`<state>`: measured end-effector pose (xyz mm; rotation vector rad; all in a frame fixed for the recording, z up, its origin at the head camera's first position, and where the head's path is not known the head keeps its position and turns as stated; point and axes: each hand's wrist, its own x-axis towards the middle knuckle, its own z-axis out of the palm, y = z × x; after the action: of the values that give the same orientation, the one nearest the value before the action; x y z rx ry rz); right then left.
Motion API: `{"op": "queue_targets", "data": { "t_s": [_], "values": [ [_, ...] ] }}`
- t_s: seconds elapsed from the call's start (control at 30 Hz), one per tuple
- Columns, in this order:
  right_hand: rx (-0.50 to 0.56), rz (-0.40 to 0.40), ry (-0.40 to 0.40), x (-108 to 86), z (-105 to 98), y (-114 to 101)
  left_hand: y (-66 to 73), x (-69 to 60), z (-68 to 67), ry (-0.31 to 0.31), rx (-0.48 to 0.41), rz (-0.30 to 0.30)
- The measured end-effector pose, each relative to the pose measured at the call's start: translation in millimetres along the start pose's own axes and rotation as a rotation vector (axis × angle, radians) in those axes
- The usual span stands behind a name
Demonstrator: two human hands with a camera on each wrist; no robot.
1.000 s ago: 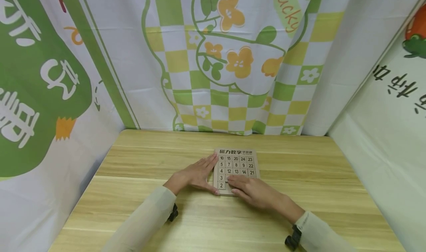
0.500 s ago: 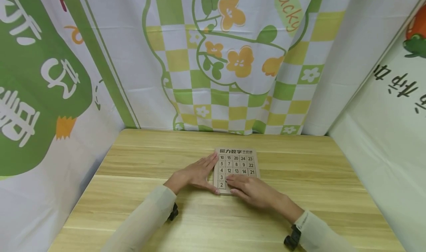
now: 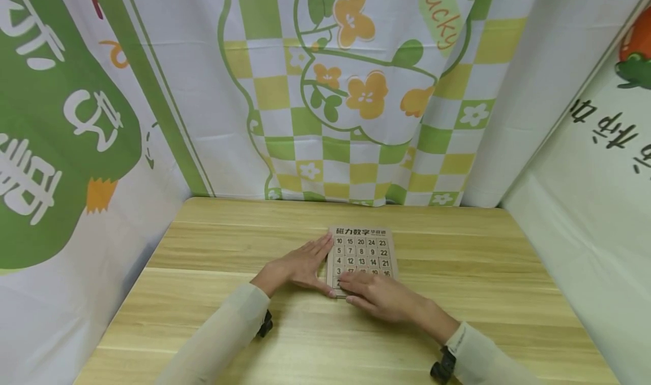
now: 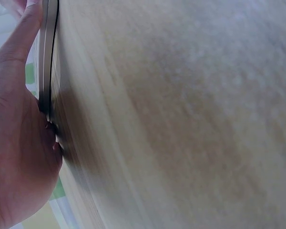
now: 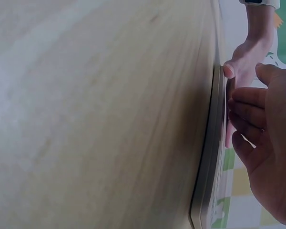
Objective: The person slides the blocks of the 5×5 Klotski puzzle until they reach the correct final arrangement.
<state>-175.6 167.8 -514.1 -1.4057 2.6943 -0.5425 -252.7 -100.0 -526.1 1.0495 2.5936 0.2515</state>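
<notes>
Slanting palm-down across the number puzzle (image 3: 361, 256), the right hand (image 3: 380, 295).

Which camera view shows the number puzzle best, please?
The head view: it shows the number puzzle from above, most numbers readable, though the right hand covers part. Both wrist views show mainly its side edge, without readable numbers.

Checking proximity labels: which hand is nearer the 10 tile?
Left. The left hand lies along the left edge of the puzzle board, fingertips beside the 10 tile; the right hand is over the near end.
</notes>
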Motion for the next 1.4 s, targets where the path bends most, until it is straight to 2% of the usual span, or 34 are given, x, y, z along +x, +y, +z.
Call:
{"op": "queue_targets", "data": {
  "t_s": [0.23,0.6,0.9,1.03,1.2,1.4],
  "values": [
    [-0.010,-0.004,-0.028,-0.7,1.0,-2.0,0.4,-1.1,0.3,0.001,0.006,-0.002],
    [-0.001,0.008,0.038,-16.9,-4.7,4.6,-0.8,-1.4,0.8,0.010,0.011,-0.004],
    [-0.007,0.012,0.035,-20.7,-5.9,9.1,-2.4,0.2,1.3,0.021,0.017,0.006],
    [-0.012,0.017,0.024,-20.9,-6.3,9.2,-3.1,0.5,2.1,0.017,0.008,0.010],
    [-0.006,0.032,0.024,-17.4,-8.5,9.8,-4.0,-0.1,2.6,0.007,-0.049,0.013],
    [-0.003,0.096,0.018,-8.6,-12.0,18.8,-2.5,1.1,2.0,0.006,-0.053,0.016]
  ]
}}
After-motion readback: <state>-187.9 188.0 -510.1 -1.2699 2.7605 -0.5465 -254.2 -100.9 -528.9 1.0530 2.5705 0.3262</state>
